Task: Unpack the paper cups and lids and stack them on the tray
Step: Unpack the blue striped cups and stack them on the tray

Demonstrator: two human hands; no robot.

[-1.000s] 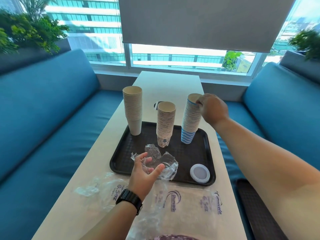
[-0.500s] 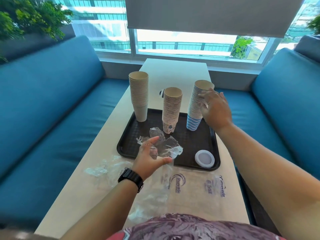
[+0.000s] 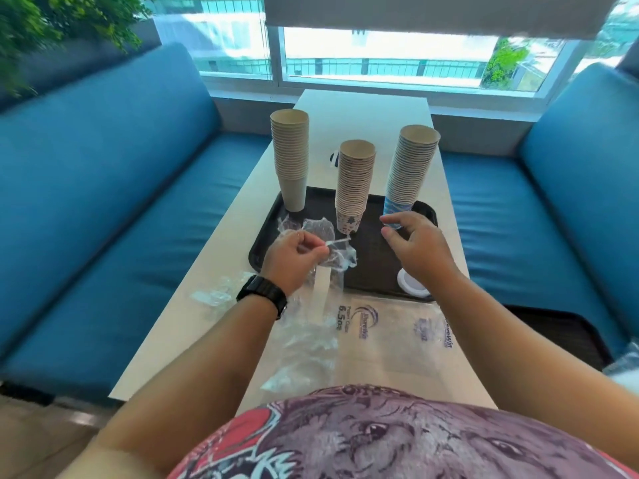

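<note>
A: Where are the cups?

B: Three stacks stand upright along the far side of the black tray [image 3: 377,271]. The plain brown stack [image 3: 290,157] is at the far-left corner, the patterned stack [image 3: 354,188] in the middle, and the blue-striped stack [image 3: 411,171] on the right, each apart from its neighbour.

A: And the lids?

B: A white lid [image 3: 409,283] lies at the tray's near-right corner, partly hidden by the right forearm.

A: What are the hands doing?

B: The left hand [image 3: 290,261], with a black watch [image 3: 262,295] on its wrist, pinches a twisted strand of the clear plastic wrap [image 3: 332,250] lying crumpled on the tray's near-left part. The right hand [image 3: 415,247] hovers over the tray just before the striped stack, fingers loosely curled, holding nothing.

A: Anything else around?

B: Printed plastic bags [image 3: 390,326] lie flat on the white table [image 3: 363,108] in front of the tray, with more clear wrap [image 3: 214,295] left of them. Blue sofas [image 3: 103,188] flank the table, and a window sits beyond.
</note>
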